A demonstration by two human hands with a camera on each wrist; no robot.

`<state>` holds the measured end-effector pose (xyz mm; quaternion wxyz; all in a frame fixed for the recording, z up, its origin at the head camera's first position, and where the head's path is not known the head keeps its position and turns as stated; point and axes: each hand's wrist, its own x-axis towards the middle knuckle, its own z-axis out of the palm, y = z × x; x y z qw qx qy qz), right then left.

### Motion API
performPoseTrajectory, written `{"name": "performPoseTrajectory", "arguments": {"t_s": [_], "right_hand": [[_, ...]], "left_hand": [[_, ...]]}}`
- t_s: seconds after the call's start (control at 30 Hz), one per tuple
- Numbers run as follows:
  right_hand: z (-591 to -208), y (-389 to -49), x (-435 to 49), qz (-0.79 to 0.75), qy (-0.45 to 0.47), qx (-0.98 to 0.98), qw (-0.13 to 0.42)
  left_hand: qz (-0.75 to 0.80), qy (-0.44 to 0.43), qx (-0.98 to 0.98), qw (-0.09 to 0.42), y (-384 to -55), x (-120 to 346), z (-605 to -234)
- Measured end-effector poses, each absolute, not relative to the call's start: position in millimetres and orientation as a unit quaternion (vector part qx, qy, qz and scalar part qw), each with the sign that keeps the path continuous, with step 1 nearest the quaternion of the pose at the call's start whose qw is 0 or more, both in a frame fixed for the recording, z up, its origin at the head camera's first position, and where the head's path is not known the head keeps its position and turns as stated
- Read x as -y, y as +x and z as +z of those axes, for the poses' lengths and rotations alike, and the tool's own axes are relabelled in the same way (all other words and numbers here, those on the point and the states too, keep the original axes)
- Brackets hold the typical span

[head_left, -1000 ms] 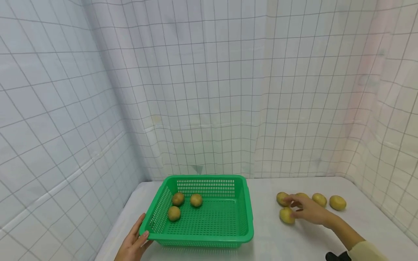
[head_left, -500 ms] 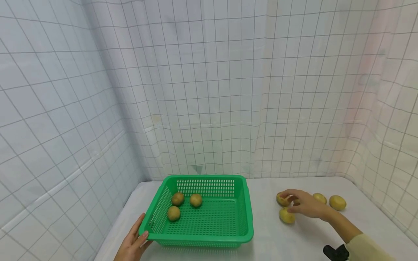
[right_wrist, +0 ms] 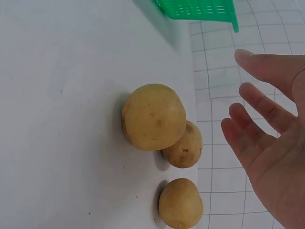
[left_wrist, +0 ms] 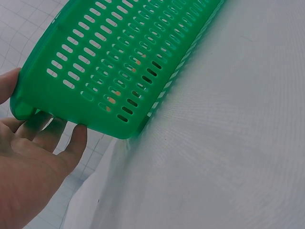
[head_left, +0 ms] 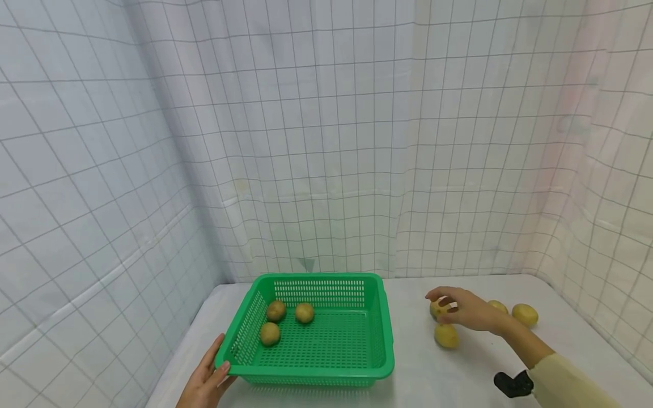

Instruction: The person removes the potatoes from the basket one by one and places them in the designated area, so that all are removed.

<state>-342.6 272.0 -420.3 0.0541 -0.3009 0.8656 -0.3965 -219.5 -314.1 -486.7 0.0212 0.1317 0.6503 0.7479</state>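
My left hand [head_left: 202, 375] grips the near left corner of a green plastic basket [head_left: 306, 371]. In the left wrist view the thumb lies at the rim of the basket [left_wrist: 95, 112] and fingers reach under its edge. Three potatoes [head_left: 270, 334] lie inside, toward the left. On the right my right hand [head_left: 470, 309] hovers over loose potatoes, fingers loosely bent and holding nothing. A near potato [head_left: 446, 337] lies just below it, and another potato [head_left: 436, 310] shows partly behind its fingers. The right wrist view has a large potato [right_wrist: 153, 117] apart from the fingertips.
Farther right on the white table [head_left: 415, 362] lie two more potatoes, one half hidden [head_left: 497, 306] and one in full view [head_left: 525, 315]. A white grid-patterned curtain [head_left: 326, 170] encloses the back and sides. A black object [head_left: 512, 384] is at the right sleeve.
My right hand has moved left and slightly farther back over the potatoes, its fingers drawing away from the near one. The left hand keeps its grip on the basket.
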Motion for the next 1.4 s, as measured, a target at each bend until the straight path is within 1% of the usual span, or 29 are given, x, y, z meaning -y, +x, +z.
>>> {"name": "performPoseTrajectory", "arguments": {"t_s": [0.23, 0.37, 0.53, 0.9, 1.07, 1.17, 1.3, 1.4], "right_hand": [[-420.9, -351.9, -259.3, -0.4, -0.311, -0.859, 0.065], [-421.0, -354.2, -253.3, -0.408, -0.31, -0.855, 0.079], [-418.1, -354.8, -245.6, -0.401, -0.313, -0.857, 0.076], [-401.0, -355.1, -225.6, -0.394, -0.27, -0.875, 0.075], [-395.1, -359.0, -217.3, -0.381, -0.309, -0.869, 0.064], [-390.0, -361.2, -210.5, -0.374, -0.334, -0.863, 0.056], [-384.1, -362.1, -200.6, -0.371, -0.344, -0.861, 0.058], [-382.1, -362.9, -193.2, -0.364, -0.345, -0.863, 0.06]], "left_hand": [[0.745, 0.12, -0.657, 0.009, -218.0, 318.6, -490.8], [0.749, 0.118, -0.652, 0.015, -218.2, 318.0, -492.0], [0.754, 0.137, -0.642, 0.023, -219.2, 317.6, -492.6], [0.751, 0.156, -0.641, 0.015, -220.9, 317.3, -494.1], [0.751, 0.153, -0.641, 0.028, -220.5, 314.6, -489.7], [0.746, 0.141, -0.651, 0.025, -220.5, 313.0, -486.3], [0.74, 0.135, -0.659, 0.019, -220.7, 312.3, -484.3], [0.745, 0.134, -0.653, 0.024, -220.6, 312.6, -485.2]]}}
